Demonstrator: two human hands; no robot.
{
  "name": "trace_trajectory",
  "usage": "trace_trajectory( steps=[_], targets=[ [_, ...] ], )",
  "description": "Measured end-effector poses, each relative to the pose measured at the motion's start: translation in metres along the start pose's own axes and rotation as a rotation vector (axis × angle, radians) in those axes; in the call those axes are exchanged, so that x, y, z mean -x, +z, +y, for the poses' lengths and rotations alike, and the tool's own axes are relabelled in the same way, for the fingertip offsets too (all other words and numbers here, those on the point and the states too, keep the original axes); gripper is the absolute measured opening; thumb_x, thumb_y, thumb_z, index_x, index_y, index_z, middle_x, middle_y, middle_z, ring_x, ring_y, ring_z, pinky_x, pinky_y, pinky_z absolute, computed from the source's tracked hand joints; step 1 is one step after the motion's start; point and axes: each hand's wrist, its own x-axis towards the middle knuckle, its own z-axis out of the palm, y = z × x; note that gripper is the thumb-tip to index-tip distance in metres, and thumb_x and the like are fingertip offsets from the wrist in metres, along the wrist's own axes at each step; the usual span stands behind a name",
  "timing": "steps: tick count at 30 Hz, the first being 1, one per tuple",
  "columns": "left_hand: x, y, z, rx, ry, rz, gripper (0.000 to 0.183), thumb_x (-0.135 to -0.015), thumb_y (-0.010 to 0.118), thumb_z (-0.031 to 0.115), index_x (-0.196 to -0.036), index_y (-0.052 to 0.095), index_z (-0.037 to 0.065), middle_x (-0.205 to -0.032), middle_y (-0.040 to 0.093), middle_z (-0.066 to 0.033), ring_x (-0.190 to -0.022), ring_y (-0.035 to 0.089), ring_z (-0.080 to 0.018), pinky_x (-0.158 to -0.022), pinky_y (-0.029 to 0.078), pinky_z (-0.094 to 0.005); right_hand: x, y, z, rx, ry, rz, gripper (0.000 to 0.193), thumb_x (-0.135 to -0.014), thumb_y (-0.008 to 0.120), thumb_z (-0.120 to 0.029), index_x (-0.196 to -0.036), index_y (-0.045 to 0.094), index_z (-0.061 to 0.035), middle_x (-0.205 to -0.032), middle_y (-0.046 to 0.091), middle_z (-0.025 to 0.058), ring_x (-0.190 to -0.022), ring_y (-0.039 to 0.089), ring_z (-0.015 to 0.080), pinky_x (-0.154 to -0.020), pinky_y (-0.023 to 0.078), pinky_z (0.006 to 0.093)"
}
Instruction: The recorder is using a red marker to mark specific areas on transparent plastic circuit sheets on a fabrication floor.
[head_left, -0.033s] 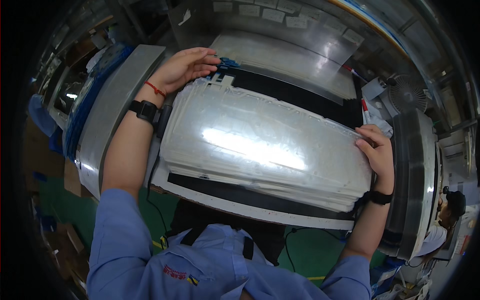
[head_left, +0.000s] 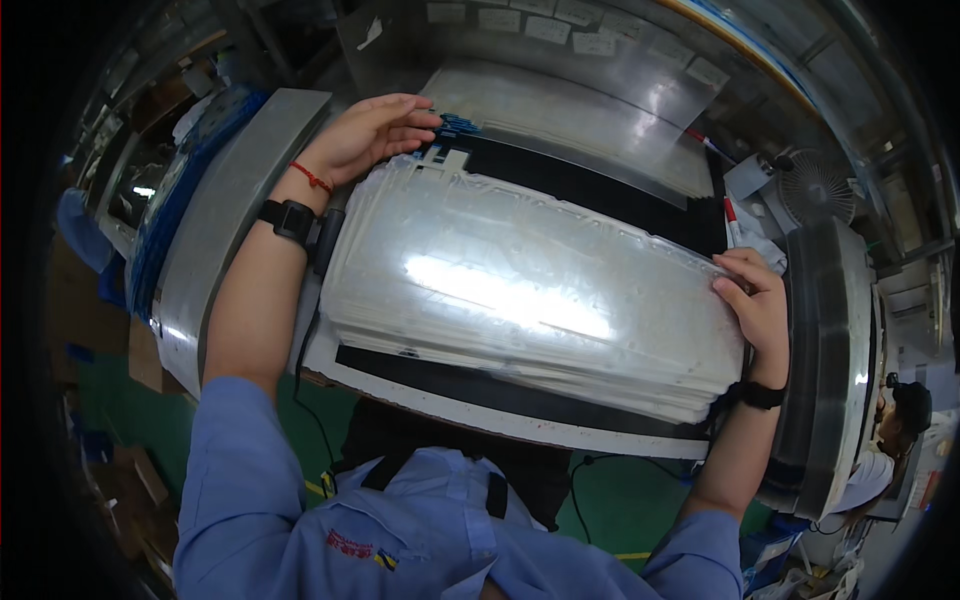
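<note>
A thick stack of clear, shiny plastic sheets with moulded edges (head_left: 530,270) lies in front of me, slightly skewed. At its far left corner, my left hand (head_left: 375,130) is open, palm inward, its fingers stretched toward a little heap of small blue pieces (head_left: 456,124). Whether the fingertips touch those pieces I cannot tell. My right hand (head_left: 755,300) bends around the far right corner of the stack, with thumb and fingers closed on the edge of the upper sheet. Its lower fingers are partly hidden.
A black surface (head_left: 590,190) runs behind the stack, backed by a metal panel (head_left: 560,60). Tall stacks of sheets (head_left: 830,350) stand at right, near a small fan (head_left: 815,188) and a red-capped marker (head_left: 731,220). A metal slab (head_left: 235,210) flanks my left arm. Another person (head_left: 900,430) is far right.
</note>
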Motion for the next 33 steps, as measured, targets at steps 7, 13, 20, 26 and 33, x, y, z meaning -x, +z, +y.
trace_trajectory(
  steps=[7,13,20,26,33],
  targets=[
    [-0.003,-0.004,-0.003,0.051,0.025,-0.029,0.043,-0.100,0.040,0.034,-0.121,0.053,-0.002,-0.107,0.064,-0.0111,-0.094,0.063,-0.0149,-0.084,0.052,-0.0255,0.000,-0.002,0.003,-0.094,-0.155,0.166,0.023,-0.078,0.070,-0.004,-0.100,0.066,0.0031,-0.091,0.060,0.0049,-0.080,0.054,0.0120,-0.072,0.041,0.0226],
    [0.003,0.001,0.004,0.016,0.062,-0.169,0.049,-0.101,0.034,0.040,-0.118,0.056,-0.001,-0.100,0.065,-0.0089,-0.093,0.062,-0.0129,-0.081,0.051,-0.0246,-0.003,0.000,0.005,-0.043,-0.078,0.316,0.022,-0.082,0.068,-0.006,-0.101,0.066,0.0029,-0.087,0.059,0.0020,-0.073,0.049,0.0079,-0.066,0.038,0.0192],
    [0.005,0.001,0.002,-0.110,0.079,-0.122,0.035,-0.098,0.047,0.030,-0.116,0.059,0.003,-0.096,0.065,-0.0027,-0.073,0.052,-0.0036,-0.065,0.041,-0.0175,-0.005,-0.001,0.007,0.034,-0.058,0.313,0.023,-0.083,0.067,-0.007,-0.103,0.066,0.0028,-0.086,0.058,0.0008,-0.072,0.045,0.0061,-0.064,0.035,0.0185],
    [0.000,-0.003,0.003,-0.190,0.081,-0.137,0.023,-0.092,0.057,0.015,-0.111,0.059,0.003,-0.095,0.066,-0.0033,-0.072,0.057,-0.0044,-0.069,0.047,-0.0185,-0.004,0.000,0.015,-0.089,-0.035,0.395,0.029,-0.087,0.063,-0.010,-0.113,0.061,0.0029,-0.085,0.056,-0.0011,-0.077,0.048,0.0059,-0.069,0.037,0.0181],
    [-0.006,-0.006,-0.005,-0.001,0.149,0.057,0.025,-0.092,0.058,0.017,-0.112,0.059,0.002,-0.094,0.065,-0.0019,-0.071,0.051,-0.0043,-0.064,0.040,-0.0173,-0.011,0.006,0.003,-0.583,0.121,0.489,0.026,-0.095,0.052,-0.018,-0.109,0.061,0.0029,-0.079,0.053,-0.0049,-0.070,0.046,0.0039,-0.066,0.036,0.0177]
  ],
)
